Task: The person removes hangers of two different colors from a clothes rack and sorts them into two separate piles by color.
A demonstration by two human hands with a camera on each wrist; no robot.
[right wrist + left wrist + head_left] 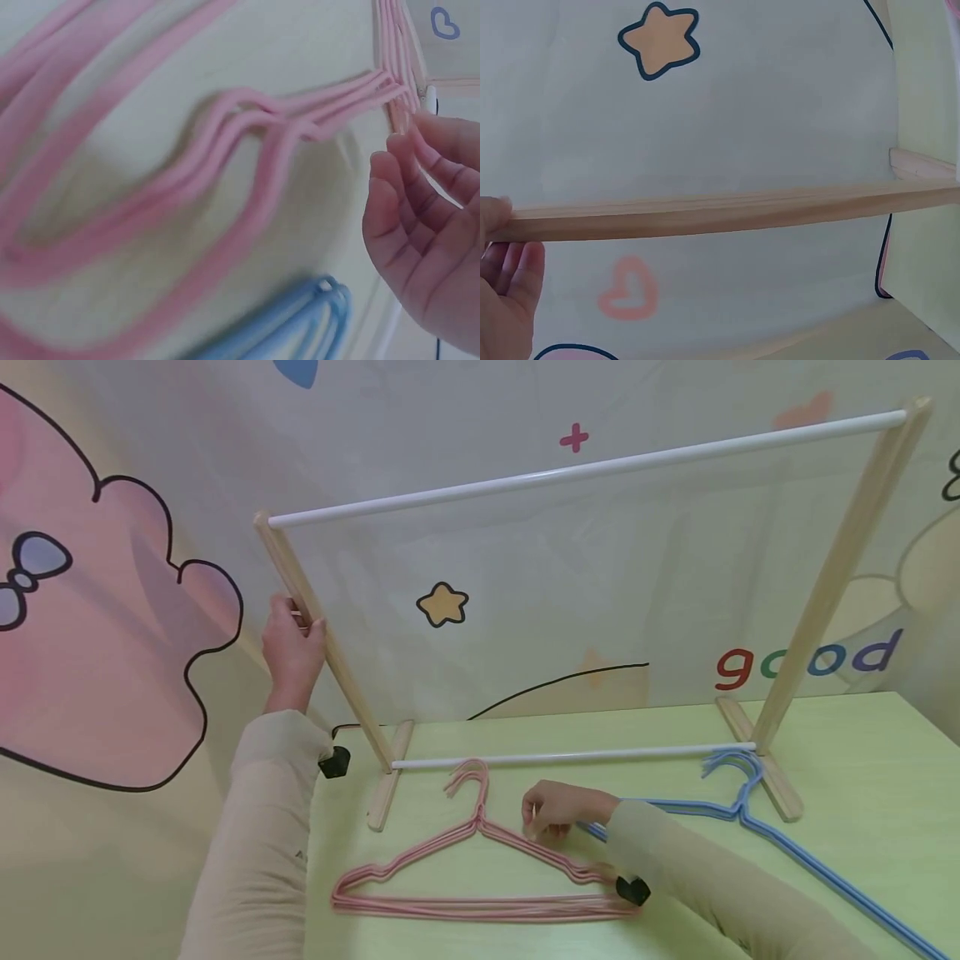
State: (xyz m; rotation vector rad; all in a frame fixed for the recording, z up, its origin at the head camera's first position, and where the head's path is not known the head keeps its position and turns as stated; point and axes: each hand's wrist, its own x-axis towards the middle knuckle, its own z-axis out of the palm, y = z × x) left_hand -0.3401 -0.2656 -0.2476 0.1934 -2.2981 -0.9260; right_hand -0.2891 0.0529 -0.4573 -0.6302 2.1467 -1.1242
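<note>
My left hand [294, 647] grips the left wooden upright [348, 681] of a clothes rack, about halfway up; the left wrist view shows the fingers [526, 274] under the wood. Several pink clothes hangers [420, 852] lie stacked on the table, hooks toward the rack. At their right shoulder, my right hand [558, 808] has its thumb and fingertips together, pinching at a pink hanger. The other fingers [382, 206] curl loosely in the right wrist view. How many hangers it holds cannot be told.
Several blue hangers [810, 860] lie to the right, partly behind my right sleeve. The rack has a white top rail [585, 470], a white lower rail [570, 757] and a right upright [832, 585]. A printed backdrop [525, 585] hangs behind the green table [862, 752].
</note>
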